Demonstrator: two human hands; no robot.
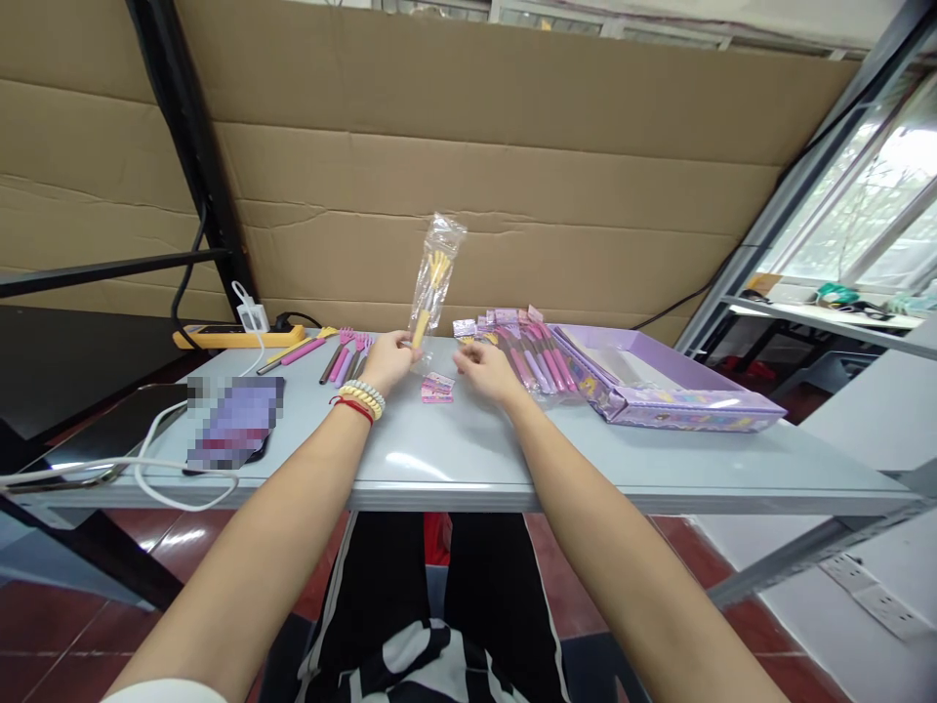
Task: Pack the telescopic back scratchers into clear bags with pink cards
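Observation:
My left hand (391, 361) has its fingers closed on the lower end of a clear plastic bag (437, 278), held upright with a yellow fork-like piece inside. To the right, my right hand (483, 369) is just above the table, fingers drawn together; whether something small is between them is too small to tell. Small pink cards (437, 387) lie between the hands. Beside my right hand is a row of bagged pink and purple utensils (538, 359). Loose pink and purple forks (343, 359) lie left of my left hand.
An open purple box (688, 410) stands on the grey table (468, 459) at the right. At the left are a phone (234, 425), a white cable (150, 469) and a yellow power strip (238, 338). Cardboard (512, 186) stands behind the table.

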